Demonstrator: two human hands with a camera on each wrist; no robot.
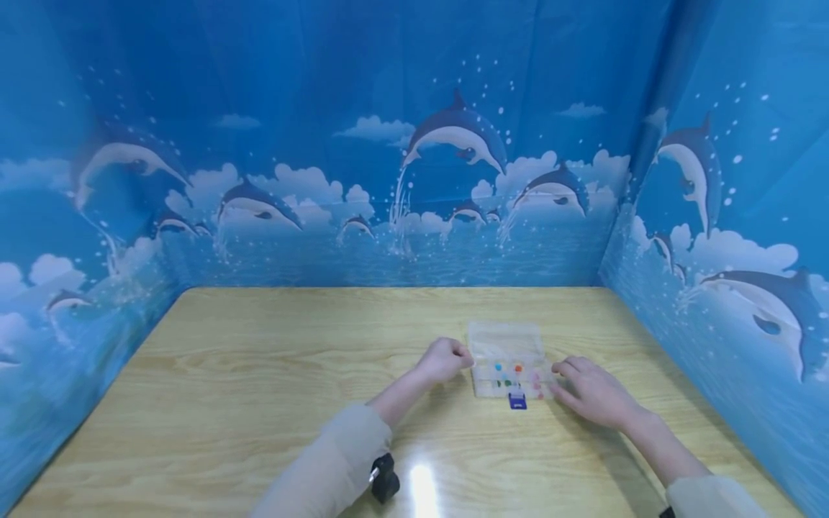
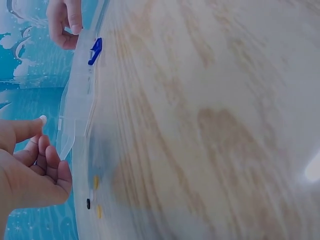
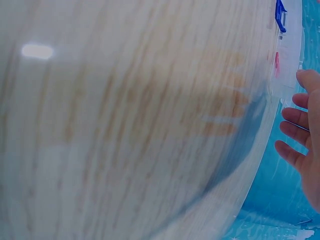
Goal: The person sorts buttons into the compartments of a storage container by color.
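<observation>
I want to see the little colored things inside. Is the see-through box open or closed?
Open, it seems. The clear box has its lid lying back flat on the table, colored bits showing.

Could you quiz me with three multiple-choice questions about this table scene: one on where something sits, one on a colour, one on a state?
1. Where does the clear plastic compartment box lie?
A. between the two hands
B. at the table's far left corner
C. on the person's lap

2. What colour is the small clasp on the box's near edge?
A. yellow
B. blue
C. white

3. How are the right hand's fingers?
A. clenched into a fist
B. wrapped round a cup
C. fairly straight, at the box's right side

Answers:
1. A: the left hand is at the box's left edge and the right hand at its right edge on the wooden table.
2. B: the clasp shows blue in all three views.
3. C: the right wrist view shows the fingers extended beside the box.
</observation>
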